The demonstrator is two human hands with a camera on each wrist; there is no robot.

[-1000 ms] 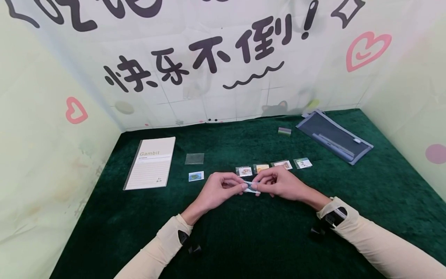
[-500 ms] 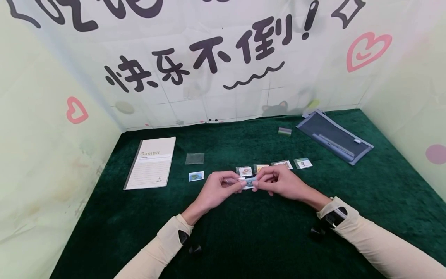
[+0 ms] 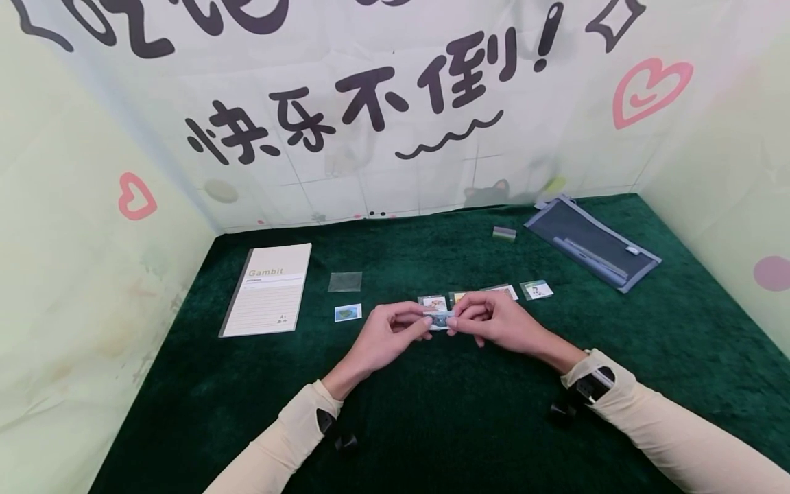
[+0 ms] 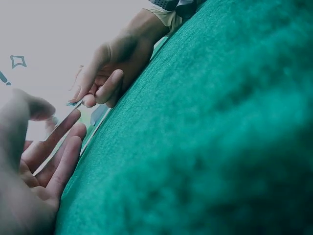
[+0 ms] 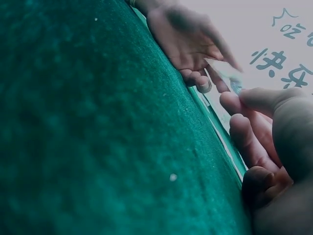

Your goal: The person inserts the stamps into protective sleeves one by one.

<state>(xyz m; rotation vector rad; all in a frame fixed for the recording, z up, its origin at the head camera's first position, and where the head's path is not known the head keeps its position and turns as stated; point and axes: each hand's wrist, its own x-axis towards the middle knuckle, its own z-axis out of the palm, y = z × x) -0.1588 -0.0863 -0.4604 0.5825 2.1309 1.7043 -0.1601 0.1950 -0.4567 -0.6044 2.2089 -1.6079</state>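
Observation:
Before me in the head view, both hands meet at a small blue stamp [image 3: 439, 320] with a clear plastic sleeve [image 5: 219, 67] about it. My left hand [image 3: 390, 333] holds the left end between thumb and fingers. At the other end, my right hand [image 3: 496, 324] pinches the stamp with thumb and index finger. How far the stamp sits inside the sleeve cannot be made out. Just behind the hands lie several sleeved stamps in a row, among them one with a pale picture [image 3: 434, 303] and one at the right end [image 3: 537, 289], partly hidden by the fingers.
A loose blue-green stamp [image 3: 348, 313] and a clear sleeve [image 3: 345, 282] lie left of the hands. Farther left is a notebook [image 3: 265, 291]. At the back right are a dark zip pouch [image 3: 592, 241] and a small striped piece [image 3: 504, 233], all on green cloth [image 3: 395, 425].
The stamp has been turned up and raised slightly between the fingers, so more of its blue face shows. Both hands stay nearly in place; the other things have not moved.

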